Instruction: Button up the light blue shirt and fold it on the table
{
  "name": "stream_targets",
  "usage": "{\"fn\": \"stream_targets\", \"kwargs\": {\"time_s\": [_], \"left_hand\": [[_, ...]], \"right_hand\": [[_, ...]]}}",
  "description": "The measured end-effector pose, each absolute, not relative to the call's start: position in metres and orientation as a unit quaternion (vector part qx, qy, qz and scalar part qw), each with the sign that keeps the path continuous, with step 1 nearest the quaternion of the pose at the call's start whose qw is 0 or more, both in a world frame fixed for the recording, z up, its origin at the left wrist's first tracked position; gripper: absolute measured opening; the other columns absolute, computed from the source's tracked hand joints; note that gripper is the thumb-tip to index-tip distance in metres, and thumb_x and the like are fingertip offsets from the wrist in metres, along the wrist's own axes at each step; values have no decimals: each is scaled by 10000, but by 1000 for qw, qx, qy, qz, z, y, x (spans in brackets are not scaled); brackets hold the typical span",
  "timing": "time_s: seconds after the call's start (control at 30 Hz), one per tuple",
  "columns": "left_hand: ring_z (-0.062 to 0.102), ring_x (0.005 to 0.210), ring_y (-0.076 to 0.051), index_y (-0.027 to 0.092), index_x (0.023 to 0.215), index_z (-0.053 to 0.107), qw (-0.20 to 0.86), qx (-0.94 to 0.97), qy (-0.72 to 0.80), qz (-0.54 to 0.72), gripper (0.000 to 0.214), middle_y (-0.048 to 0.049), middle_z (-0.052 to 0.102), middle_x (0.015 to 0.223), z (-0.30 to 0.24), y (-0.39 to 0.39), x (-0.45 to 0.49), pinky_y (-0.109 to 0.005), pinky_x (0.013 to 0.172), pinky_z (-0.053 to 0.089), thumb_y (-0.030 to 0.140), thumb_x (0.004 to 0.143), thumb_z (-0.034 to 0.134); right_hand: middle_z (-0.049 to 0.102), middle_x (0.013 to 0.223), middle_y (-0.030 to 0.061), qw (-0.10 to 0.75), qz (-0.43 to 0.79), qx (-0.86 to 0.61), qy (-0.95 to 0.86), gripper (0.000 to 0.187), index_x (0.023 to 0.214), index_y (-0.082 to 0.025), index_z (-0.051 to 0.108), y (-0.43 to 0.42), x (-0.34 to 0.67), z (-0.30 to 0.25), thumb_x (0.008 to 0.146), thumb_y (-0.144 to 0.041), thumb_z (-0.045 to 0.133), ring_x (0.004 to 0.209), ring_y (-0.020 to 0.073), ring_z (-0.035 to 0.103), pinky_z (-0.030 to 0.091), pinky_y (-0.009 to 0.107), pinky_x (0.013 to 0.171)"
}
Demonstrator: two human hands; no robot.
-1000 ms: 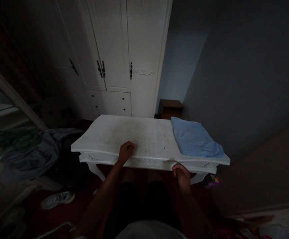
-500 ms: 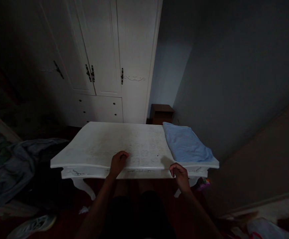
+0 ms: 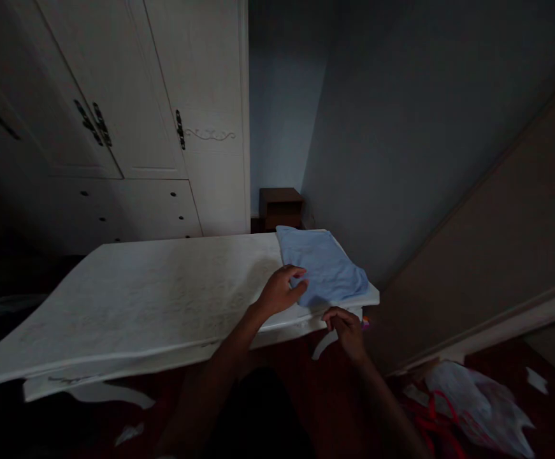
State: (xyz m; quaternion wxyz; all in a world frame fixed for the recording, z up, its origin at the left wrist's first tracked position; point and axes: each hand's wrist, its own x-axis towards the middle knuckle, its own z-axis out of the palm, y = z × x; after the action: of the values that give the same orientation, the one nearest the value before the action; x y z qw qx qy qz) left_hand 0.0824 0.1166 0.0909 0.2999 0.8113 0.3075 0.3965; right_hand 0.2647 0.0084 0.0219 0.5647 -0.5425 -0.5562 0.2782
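Observation:
A light-blue cloth (image 3: pixel 327 258) lies flat and spread at the right end of a white table (image 3: pixel 162 287); whether it is a garment or a towel I cannot tell. My left hand (image 3: pixel 280 292) is over the cloth's near left edge, thumb and fingers apart, with nothing between them. I cannot tell whether its fingertips touch the cloth. Just off the table's front edge, below the cloth, is my right hand (image 3: pixel 346 328), its fingers curled in and no object visible in them.
Behind the table stands a white wardrobe (image 3: pixel 215 178) with dark handles. A small brown cabinet (image 3: pixel 281 196) sits in the corner by the grey wall (image 3: pixel 401 127). On the red floor at the right are a plastic bag (image 3: pixel 473 401) and red straps (image 3: pixel 434 408).
The view has turned to the right. My left hand has moved right, from the table's bare middle to the cloth. My right hand stays by the front edge, now nearer the cloth and still curled.

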Motion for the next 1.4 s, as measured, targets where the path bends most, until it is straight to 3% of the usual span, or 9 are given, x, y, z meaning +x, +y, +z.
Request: {"fn": "stream_targets", "kwargs": {"time_s": [0.23, 0.37, 0.47, 0.63, 0.93, 1.23, 1.4], "left_hand": [[493, 1288, -258, 139, 1276, 552, 165, 917, 263, 250, 464, -131, 586, 1336, 86, 163, 180, -413, 1101, 361, 328, 853, 577], [233, 1442, -353, 122, 1398, 432, 130, 951, 247, 131, 789, -190, 369, 1513, 76, 180, 202, -537, 1145, 219, 592, 785, 593], [157, 1450, -406, 144, 1448, 366, 113, 964, 233, 61, 976, -204, 279, 1552, 60, 182, 209, -629, 1133, 101, 713, 689, 595], [170, 1450, -390, 183, 1450, 383, 94, 963, 242, 77, 918, -172, 311, 1548, 36, 179, 207, -621, 1139, 43, 709, 719, 560], [237, 1440, -353, 210, 1422, 448, 91, 965, 232, 80, 823, -138, 361, 1530, 35, 176, 175, -571, 1153, 133, 705, 771, 535], [219, 1453, -323, 249, 1422, 451, 94, 952, 273, 97, 831, -117, 354, 1537, 35, 159, 96, -507, 1170, 126, 749, 762, 515], [267, 1443, -288, 285, 1344, 540, 125, 938, 298, 125, 597, -77, 415, 1507, 37, 159, 31, -494, 1176, 153, 570, 822, 594]], "right_hand": [[506, 500, -24, 610, 221, -575, -499, 231, 625, -202, 663, 0, 314, 9, 787, -291, 524, 491, 128, 457, 352, 249, 505], [496, 499, -23, 613, 212, -591, -479, 240, 624, -202, 658, 6, 328, 9, 795, -295, 519, 488, 129, 454, 348, 248, 498], [497, 508, -21, 605, 214, -604, -472, 226, 629, -198, 660, 14, 334, 11, 783, -281, 517, 491, 132, 457, 356, 249, 493], [517, 519, -14, 603, 195, -606, -481, 217, 618, -196, 651, 27, 343, 6, 770, -281, 521, 519, 139, 478, 372, 250, 517], [541, 526, -12, 578, 193, -612, -505, 226, 649, -198, 677, 35, 327, 3, 774, -275, 505, 517, 140, 490, 376, 249, 512], [595, 571, -2, 532, 167, -588, -587, 240, 673, -218, 690, 48, 291, 4, 763, -248, 469, 536, 153, 531, 413, 261, 526], [593, 561, 3, 504, 212, -519, -657, 293, 659, -226, 695, 62, 251, 16, 826, -298, 465, 532, 152, 543, 427, 271, 543]]}}
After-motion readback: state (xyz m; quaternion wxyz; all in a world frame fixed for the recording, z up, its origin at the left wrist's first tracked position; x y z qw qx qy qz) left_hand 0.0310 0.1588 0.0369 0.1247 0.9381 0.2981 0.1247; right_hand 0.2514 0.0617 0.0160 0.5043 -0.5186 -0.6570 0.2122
